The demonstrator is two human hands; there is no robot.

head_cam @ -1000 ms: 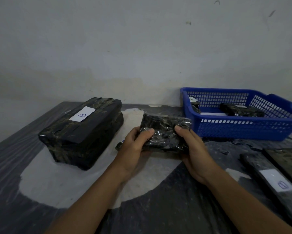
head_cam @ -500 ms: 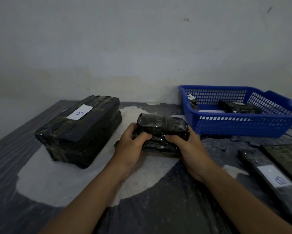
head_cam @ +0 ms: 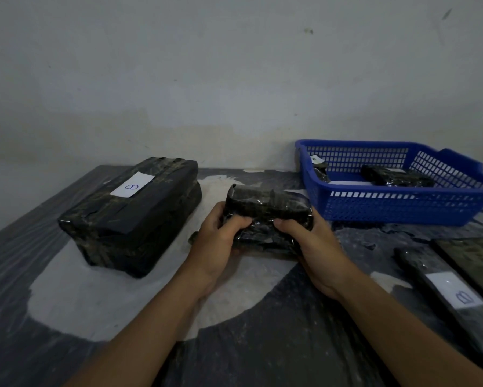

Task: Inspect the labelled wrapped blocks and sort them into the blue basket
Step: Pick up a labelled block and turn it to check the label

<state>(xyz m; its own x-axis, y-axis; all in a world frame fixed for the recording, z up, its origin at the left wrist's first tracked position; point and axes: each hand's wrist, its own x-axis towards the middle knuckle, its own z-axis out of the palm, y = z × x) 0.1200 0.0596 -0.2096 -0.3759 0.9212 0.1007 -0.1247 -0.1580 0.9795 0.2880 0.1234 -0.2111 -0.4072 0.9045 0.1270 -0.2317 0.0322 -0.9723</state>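
A small black wrapped block (head_cam: 266,209) is held just above the table at centre, its label out of sight. My left hand (head_cam: 218,241) grips its left end, thumb curled over the near face. My right hand (head_cam: 310,244) grips its right end the same way. The blue basket (head_cam: 402,209) stands at the back right, just beyond the block, and holds two small wrapped blocks, one (head_cam: 399,177) lying flat, another (head_cam: 321,170) leaning in the left corner with a white label.
A large black wrapped block (head_cam: 134,216) with a white label marked B lies at the left. Long flat wrapped pieces (head_cam: 446,297), one labelled B, lie at the right edge. A grey wall rises right behind the table.
Both hands rolled the small block over and lowered it toward me; my thumbs now curl over its near face.
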